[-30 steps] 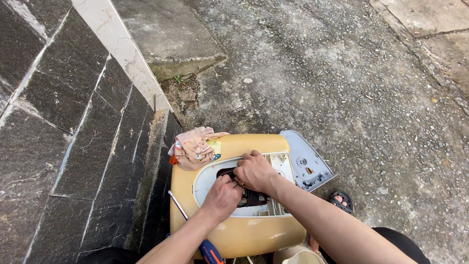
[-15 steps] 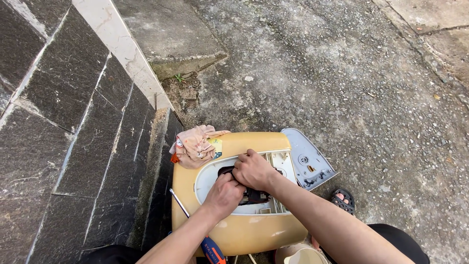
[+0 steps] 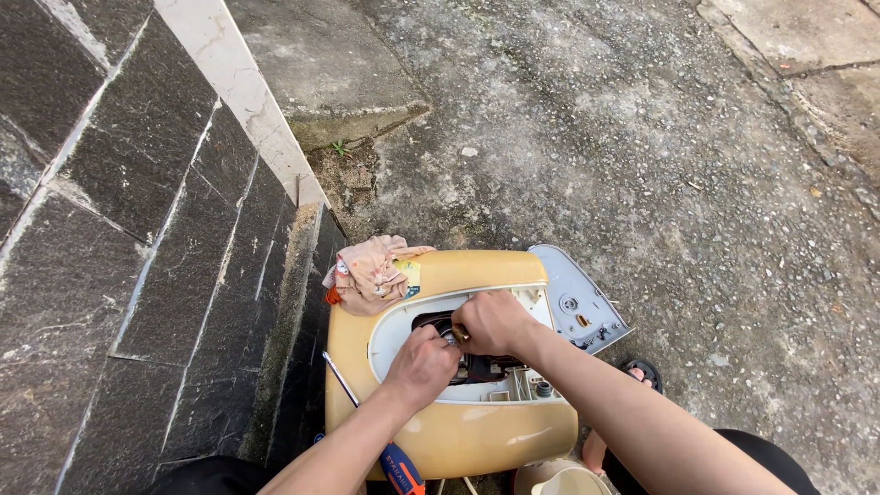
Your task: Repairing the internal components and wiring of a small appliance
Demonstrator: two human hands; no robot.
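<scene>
yellow casing [image 3: 458, 440], pink patterned rag [image 3: 371, 273], dark slate wall [image 3: 137, 229]

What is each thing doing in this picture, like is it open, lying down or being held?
Yellow appliance casing: lying on the ground, its white inner panel exposed.
Grey cover panel: off, resting beside the casing.
Cloth: crumpled on the casing's corner.
Screwdriver: lying on the casing, not held.
Left hand: at the dark opening, grip hidden.
Right hand: pinching a small part there.
</scene>
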